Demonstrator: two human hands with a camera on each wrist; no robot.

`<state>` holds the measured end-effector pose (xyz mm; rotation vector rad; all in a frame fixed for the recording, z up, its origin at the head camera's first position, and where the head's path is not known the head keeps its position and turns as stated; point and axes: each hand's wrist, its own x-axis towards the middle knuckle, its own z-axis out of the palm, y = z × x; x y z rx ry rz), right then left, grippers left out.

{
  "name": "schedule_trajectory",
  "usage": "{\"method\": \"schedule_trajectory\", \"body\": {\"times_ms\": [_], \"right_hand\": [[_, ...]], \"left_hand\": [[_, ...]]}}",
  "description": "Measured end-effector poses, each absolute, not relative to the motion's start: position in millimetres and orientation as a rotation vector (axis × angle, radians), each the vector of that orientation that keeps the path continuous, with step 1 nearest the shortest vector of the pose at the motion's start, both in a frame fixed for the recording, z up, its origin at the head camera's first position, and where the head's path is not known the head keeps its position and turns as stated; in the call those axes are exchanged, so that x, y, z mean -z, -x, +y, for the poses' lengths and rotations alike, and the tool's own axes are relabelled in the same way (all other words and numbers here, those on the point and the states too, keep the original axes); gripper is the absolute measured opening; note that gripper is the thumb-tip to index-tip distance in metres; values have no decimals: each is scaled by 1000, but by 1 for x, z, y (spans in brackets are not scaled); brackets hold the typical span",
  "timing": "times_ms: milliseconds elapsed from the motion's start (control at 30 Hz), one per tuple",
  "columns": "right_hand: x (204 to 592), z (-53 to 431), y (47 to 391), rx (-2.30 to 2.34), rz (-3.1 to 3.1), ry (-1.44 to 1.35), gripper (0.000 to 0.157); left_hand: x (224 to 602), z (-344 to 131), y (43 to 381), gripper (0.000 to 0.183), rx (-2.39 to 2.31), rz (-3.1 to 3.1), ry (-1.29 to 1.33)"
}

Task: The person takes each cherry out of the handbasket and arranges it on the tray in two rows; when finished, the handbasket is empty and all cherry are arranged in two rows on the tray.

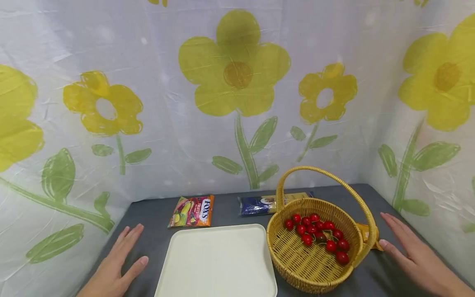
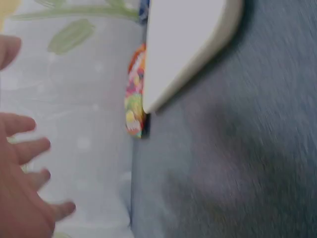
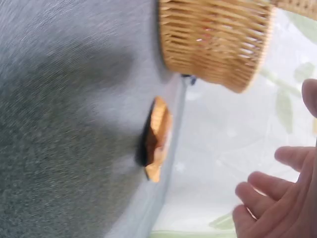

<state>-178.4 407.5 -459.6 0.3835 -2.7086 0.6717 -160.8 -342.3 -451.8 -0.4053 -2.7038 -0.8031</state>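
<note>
My left hand [image 1: 116,264] hovers left of a white tray [image 1: 219,264], its fingers spread and nothing in it. On the other side, my right hand [image 1: 415,255] is held with fingers extended, to the right of a wicker basket [image 1: 304,268], and also holds nothing. Several red cherries [image 1: 311,229] lie inside the basket, whose tall handle [image 1: 326,171] arches over it. An orange packet [image 3: 159,141] lies on the table near the right hand, partly hidden behind the basket in the head view.
A colourful Fox's Fruits candy bag [image 1: 191,211] lies behind the tray. Farther right, a blue and gold packet [image 1: 259,205] is partly covered by the basket handle. The dark grey table [image 1: 156,239] meets a flower-printed curtain [image 1: 167,123] at the back and sides.
</note>
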Motion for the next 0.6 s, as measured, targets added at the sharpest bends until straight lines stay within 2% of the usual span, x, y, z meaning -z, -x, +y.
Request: {"method": "schedule_trajectory", "body": {"times_ms": [233,600], "right_hand": [[444,404,176,-749,-2764,-304,69],[427,387,187,-909,-2700,-324,53]], "left_hand": [[425,-321,149,72,1116,-2482,608],[411,-284,162,66,1830,-2304,944]]}}
